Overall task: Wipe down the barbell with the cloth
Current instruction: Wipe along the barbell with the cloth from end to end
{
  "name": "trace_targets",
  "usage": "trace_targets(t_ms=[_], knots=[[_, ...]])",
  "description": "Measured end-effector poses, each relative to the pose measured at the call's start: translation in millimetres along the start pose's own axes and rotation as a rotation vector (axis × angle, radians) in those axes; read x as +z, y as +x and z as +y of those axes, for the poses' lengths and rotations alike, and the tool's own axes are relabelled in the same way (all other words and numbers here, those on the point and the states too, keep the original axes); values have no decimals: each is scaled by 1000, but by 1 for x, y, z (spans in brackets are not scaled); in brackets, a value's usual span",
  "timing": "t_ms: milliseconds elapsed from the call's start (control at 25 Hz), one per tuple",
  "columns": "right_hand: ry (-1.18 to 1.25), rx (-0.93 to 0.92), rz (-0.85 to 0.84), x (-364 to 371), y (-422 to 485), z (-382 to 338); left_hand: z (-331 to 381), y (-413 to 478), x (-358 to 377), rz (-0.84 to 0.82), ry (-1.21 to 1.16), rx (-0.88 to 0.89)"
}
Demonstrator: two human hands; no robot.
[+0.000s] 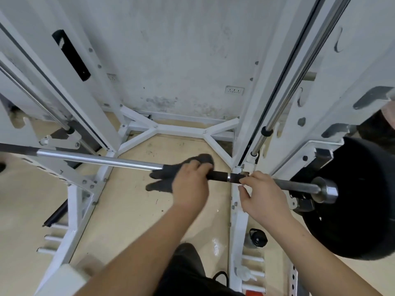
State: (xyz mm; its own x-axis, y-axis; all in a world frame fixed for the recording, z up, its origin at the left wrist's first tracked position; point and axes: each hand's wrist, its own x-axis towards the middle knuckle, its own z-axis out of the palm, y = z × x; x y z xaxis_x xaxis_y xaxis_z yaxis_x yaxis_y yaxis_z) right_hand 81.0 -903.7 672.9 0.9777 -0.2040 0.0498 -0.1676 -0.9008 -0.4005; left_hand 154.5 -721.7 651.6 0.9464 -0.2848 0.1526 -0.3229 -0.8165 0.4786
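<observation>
1. Trousers (188,272): dark, nearest edge, ctr; the person's own leg.
2. Bottle (257,239): dark cap, stands on the floor (128,206), near right, just beside the rack's right foot.
3. Pegs (51,239): white, short, stacked near left on the rack's foot; a like set near right.
4. Left hand (190,186): ctr, forearm reaching in from the near edge. Grip clamped on the cloth, fingers curled over the top of it w/ the bar beneath.
5. Cloth (168,177): dark grey, wrapped on the barbell at mid-shaft; loose ends hang below and to the left of the hand.
6. Right hand (263,195): just right of the left hand, not touching it. Grip closed lightly on the barbell, a fingertip and thumb pinching the shaft next to a chrome ring.
7. Barbell (100,160): runs left to right across the scene, held in the rack. Chrome left of the cloth, dark btwn the hands, dull grey right of them.
8. Plate (359,210): black, large, on the bar's right end, w/ a chrome collar (327,189) just beside it.
9. Rack (149,133): white steel, posts left and right, braced base beyond the bar.
10. Guide rod (284,88): chrome, runs along the right post.
11. Wall (181,50): far, pale, stained low down; socket (234,90) near its foot, right of ctr.
</observation>
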Motion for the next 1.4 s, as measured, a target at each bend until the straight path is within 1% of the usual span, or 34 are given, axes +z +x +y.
trace_targets(t_ms=[40, 80, 120, 160, 280, 320, 360, 440, 480, 520, 560, 600, 680, 720, 760, 840, 880, 920, 1000, 1120, 1160, 1240, 1320, 1400], knots=[[19, -2, -9, -1, 1, 1, 10, -18, 10, 19, -117, 37], [40, -7, -22, -3, 2, 2, 14, -34, 14, 37, -261, -9], [63, -15, -38, -4, 2, 1, 12, -47, 15, 59, -399, -131], [89, -24, -59, -4, 2, 1, 7, -60, 13, 87, -531, -320], [144, -56, -104, -5, 2, -2, -16, -73, 6, 201, -883, -991], [148, -63, -115, -3, 3, -3, -21, -67, 3, 260, -991, -1124], [152, -62, -131, -2, 5, -2, -26, -55, 2, 324, -1113, -1174], [173, -35, -166, 0, 6, -1, -24, -25, 2, 450, -1378, -1170], [185, -18, -172, 1, 6, -1, -15, -14, 7, 481, -1481, -1174], [195, 0, -171, 1, 6, 1, -2, -6, 16, 478, -1534, -1193], [202, 20, -166, 1, 5, 2, 13, -4, 28, 428, -1538, -1224], [202, 40, -154, 0, 4, 4, 28, -6, 35, 332, -1536, -1249], [174, 63, -116, -6, 2, 12, 49, -13, 36, 119, -1483, -1231], [135, 59, -92, -10, 0, 17, 47, -15, 31, 96, -1458, -1216], [84, 46, -61, -16, -3, 26, 41, -14, 23, 165, -1450, -1219], [-22, 16, 5, -24, -13, 45, 12, -8, 16, 430, -1414, -1249], [-76, 12, 23, -25, -18, 56, 5, -3, 15, 523, -1402, -1255], [-124, 22, 22, -25, -24, 65, 7, -2, 18, 536, -1391, -1243], [-181, 58, 2, -22, -33, 79, 38, -2, 38, 400, -1364, -1253], [-200, 101, -38, -24, -36, 89, 99, -11, 51, 42, -1379, -1275], [-188, 114, -48, -27, -36, 92, 107, -12, 52, -18, -1395, -1280], [-121, 127, -63, -32, -36, 99, 103, -10, 55, -20, -1403, -1278], [-59, 116, -47, -35, -36, 102, 107, -10, 58, 48, -1398, -1259], [-34, 118, -39, -37, -35, 99, 134, -11, 69, 14, -1430, -1256]])
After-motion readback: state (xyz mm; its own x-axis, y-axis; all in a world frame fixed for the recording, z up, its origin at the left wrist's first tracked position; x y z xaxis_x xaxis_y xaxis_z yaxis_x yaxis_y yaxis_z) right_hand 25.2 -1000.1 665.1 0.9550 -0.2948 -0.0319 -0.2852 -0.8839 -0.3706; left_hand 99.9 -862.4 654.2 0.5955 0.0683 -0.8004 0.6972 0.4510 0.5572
